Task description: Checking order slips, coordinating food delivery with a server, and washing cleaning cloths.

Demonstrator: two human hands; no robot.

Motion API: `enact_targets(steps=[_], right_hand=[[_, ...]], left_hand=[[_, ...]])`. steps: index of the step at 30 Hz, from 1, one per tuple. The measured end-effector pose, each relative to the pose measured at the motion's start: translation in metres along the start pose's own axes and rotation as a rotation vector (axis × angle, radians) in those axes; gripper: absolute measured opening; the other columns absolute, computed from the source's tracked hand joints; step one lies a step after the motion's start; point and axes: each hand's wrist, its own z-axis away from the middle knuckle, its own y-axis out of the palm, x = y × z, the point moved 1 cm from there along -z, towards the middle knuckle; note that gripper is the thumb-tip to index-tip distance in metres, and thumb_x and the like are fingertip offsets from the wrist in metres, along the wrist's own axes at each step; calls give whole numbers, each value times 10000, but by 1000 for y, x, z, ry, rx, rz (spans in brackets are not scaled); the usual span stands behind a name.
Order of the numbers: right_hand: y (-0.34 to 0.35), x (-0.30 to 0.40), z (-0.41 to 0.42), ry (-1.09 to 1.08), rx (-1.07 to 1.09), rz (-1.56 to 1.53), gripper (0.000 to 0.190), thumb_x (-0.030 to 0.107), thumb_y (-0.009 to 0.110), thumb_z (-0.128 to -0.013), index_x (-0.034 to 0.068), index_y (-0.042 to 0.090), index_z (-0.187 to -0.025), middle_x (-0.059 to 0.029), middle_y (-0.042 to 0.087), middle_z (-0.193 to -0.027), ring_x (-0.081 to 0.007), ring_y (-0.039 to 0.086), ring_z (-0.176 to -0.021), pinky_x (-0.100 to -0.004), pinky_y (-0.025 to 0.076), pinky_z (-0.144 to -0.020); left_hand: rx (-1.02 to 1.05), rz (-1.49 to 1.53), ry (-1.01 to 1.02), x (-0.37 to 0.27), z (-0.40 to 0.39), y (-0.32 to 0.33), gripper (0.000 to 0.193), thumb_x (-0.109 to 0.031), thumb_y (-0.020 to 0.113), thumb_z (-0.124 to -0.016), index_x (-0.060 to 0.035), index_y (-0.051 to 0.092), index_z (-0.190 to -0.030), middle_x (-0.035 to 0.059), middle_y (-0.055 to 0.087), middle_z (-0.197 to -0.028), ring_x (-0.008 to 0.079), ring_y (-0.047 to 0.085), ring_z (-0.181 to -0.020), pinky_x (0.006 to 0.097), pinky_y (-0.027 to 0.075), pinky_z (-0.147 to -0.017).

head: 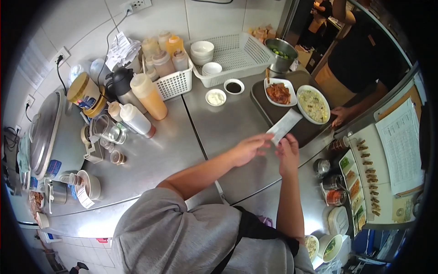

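My right hand [288, 152] pinches the lower end of a folded white paper slip [284, 126]. The fingers of my left hand [251, 148] reach the slip's left edge; whether they grip it or only touch it cannot be made out. Beyond the slip is a brown serving tray [263, 106]. On it stand a white square dish [291, 89] of reddish-brown glazed food, with a utensil handle sticking out, and a white oval dish [313, 103] of pale, creamy food. Left of the tray are a small bowl of dark sauce [234, 87] and a small bowl of white cream [216, 97].
A white plastic basket [239, 51] with white bowls stands behind, beside a basket of squeeze bottles [174, 80]. Another person's hand [339, 114] rests by the tray at the pass opening. Jars [332, 182] and a garnish tray [354, 190] line the right side. A large lidded pot [51, 133] is left.
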Motion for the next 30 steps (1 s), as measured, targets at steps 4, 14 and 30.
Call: enact_targets(steps=[4,14,30], right_hand=[[-2,-47,8,275,-69,-144,299,270,437,-822,83,421,-1055,-49,546,-879,-129,515,-758,-226,368,-597],[-21,-67,2,82,-7,704,467,45,486,-722,43,334,-1163,-114,560,-784,-228,546,-669,-358,425,-626],[-20,-83,20,-565,-55,1482,156,103,530,-667,215,624,-721,-62,395,-1127,-311,330,-1067,-460,283,-846]], left_hand=[[-143,4,-159,58,31,-33,421,-253,418,-843,-74,354,-1219,-11,360,-1215,114,402,-959,266,345,-784],[-166,-962,151,68,16,-50,424,-205,491,-780,-92,411,-1181,39,448,-1141,158,389,-998,314,336,-786],[-249,-1820,210,68,10,-43,423,-287,614,-659,-175,523,-1056,-15,490,-1074,272,332,-1066,405,273,-827]])
